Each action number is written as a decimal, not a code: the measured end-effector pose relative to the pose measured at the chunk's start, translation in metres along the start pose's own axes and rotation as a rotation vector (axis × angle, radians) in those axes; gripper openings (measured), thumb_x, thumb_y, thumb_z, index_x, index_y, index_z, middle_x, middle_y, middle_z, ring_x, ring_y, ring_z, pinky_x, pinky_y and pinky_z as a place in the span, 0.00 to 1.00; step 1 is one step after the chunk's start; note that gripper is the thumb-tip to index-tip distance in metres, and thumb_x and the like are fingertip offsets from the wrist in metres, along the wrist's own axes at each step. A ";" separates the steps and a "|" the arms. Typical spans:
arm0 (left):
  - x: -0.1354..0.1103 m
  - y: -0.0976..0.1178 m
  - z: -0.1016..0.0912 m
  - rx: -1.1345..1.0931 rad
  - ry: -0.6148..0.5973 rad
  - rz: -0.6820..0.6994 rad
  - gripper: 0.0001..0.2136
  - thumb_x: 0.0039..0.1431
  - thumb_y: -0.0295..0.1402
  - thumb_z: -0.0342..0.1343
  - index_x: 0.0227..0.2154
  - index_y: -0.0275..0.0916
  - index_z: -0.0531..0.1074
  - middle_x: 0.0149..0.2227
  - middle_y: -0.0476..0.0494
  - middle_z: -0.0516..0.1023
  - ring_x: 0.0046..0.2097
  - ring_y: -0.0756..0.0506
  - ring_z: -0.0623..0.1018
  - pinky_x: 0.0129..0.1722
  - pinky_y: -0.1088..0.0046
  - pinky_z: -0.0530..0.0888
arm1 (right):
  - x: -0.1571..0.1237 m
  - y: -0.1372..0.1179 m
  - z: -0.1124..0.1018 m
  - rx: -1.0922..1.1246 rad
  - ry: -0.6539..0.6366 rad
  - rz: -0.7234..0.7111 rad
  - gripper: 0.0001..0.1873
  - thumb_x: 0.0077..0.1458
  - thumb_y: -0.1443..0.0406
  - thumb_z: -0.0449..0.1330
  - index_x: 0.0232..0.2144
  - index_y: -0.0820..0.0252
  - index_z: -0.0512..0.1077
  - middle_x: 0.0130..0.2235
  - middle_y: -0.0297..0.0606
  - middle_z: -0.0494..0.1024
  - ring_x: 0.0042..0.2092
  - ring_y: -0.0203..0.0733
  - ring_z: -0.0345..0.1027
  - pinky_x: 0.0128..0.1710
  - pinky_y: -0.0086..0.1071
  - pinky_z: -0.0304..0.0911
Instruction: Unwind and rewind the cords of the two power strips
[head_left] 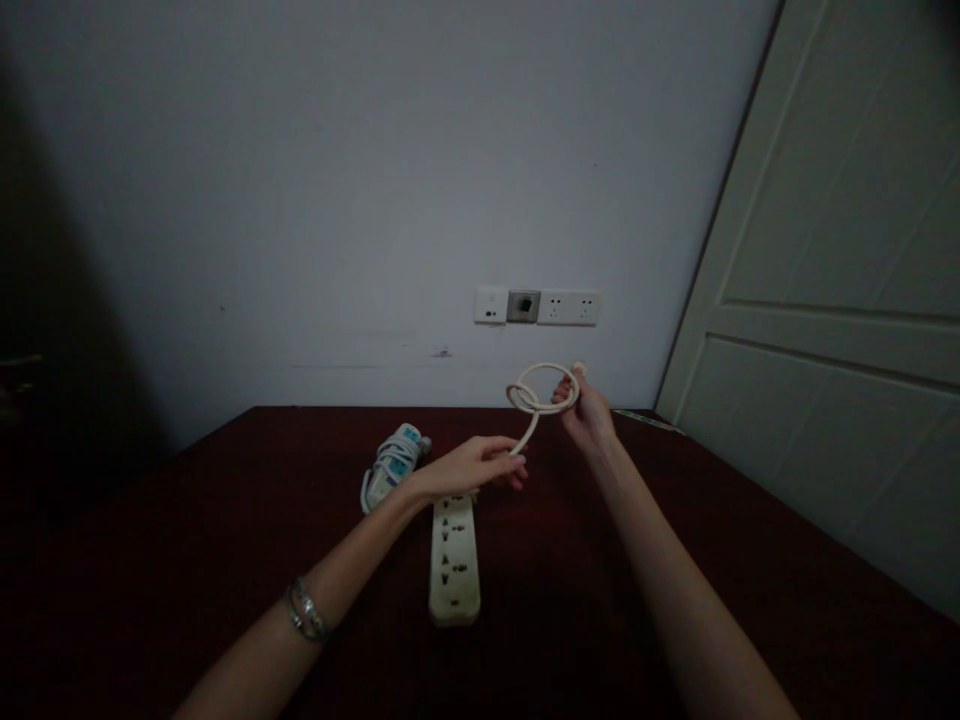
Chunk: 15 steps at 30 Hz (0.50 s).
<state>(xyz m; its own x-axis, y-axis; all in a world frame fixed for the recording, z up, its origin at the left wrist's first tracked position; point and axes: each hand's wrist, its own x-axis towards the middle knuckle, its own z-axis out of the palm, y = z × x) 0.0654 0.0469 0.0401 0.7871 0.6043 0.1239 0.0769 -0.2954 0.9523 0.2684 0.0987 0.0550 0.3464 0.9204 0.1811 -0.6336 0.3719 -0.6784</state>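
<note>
A cream power cord (550, 366) is looped in the air between my two hands. My right hand (587, 412) is closed round the coiled loops, with the pale plug (579, 369) showing at the top of the fist. Lower and to the left, my left hand (480, 463) pinches the cord between thumb and fingers. Under my left wrist lies a white power strip (454, 565), sockets facing up; its far end is partly hidden by that hand.
Left of my left hand, a second power strip (397, 462) with blue sockets lies wrapped in its grey cord. The dark red table (300, 470) meets the wall, where a row of wall sockets (568, 308) is mounted. A white panelled door (825, 330) stands at right.
</note>
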 end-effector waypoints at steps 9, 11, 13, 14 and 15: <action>0.003 0.013 0.022 -0.138 0.423 0.139 0.12 0.57 0.37 0.49 0.36 0.32 0.69 0.21 0.53 0.63 0.18 0.57 0.57 0.18 0.80 0.53 | -0.026 0.012 0.030 -0.094 -0.353 -0.006 0.16 0.48 0.60 0.63 0.19 0.64 0.64 0.17 0.28 0.62 0.19 0.27 0.54 0.17 0.21 0.54; 0.003 0.009 0.027 0.071 0.494 0.157 0.13 0.59 0.37 0.44 0.33 0.33 0.69 0.19 0.54 0.59 0.19 0.55 0.58 0.20 0.79 0.55 | -0.024 0.013 0.027 -0.082 -0.263 0.048 0.14 0.52 0.61 0.60 0.20 0.63 0.64 0.17 0.28 0.61 0.18 0.27 0.54 0.18 0.21 0.55; 0.003 0.004 0.035 0.299 0.501 0.179 0.14 0.61 0.36 0.41 0.29 0.34 0.68 0.20 0.53 0.61 0.22 0.53 0.62 0.24 0.77 0.58 | -0.020 0.014 0.022 -0.058 -0.177 0.108 0.14 0.55 0.63 0.56 0.21 0.63 0.63 0.16 0.26 0.59 0.17 0.27 0.52 0.17 0.20 0.54; 0.003 0.000 0.039 0.407 0.478 0.179 0.15 0.62 0.36 0.39 0.28 0.35 0.67 0.21 0.51 0.63 0.24 0.53 0.63 0.25 0.77 0.59 | -0.017 0.014 0.019 -0.049 -0.144 0.131 0.14 0.57 0.64 0.54 0.21 0.62 0.63 0.15 0.25 0.58 0.17 0.26 0.51 0.16 0.20 0.54; 0.003 -0.003 0.043 0.509 0.449 0.172 0.15 0.63 0.35 0.38 0.27 0.35 0.67 0.22 0.50 0.65 0.25 0.52 0.65 0.27 0.76 0.60 | -0.014 0.015 0.016 -0.047 -0.117 0.148 0.14 0.58 0.64 0.53 0.21 0.62 0.62 0.15 0.25 0.57 0.16 0.26 0.50 0.16 0.19 0.54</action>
<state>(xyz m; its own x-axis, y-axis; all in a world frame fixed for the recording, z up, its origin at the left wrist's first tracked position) 0.0943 0.0173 0.0258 0.4931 0.7328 0.4689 0.3377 -0.6580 0.6731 0.2431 0.0933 0.0532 0.1672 0.9734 0.1570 -0.6373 0.2281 -0.7361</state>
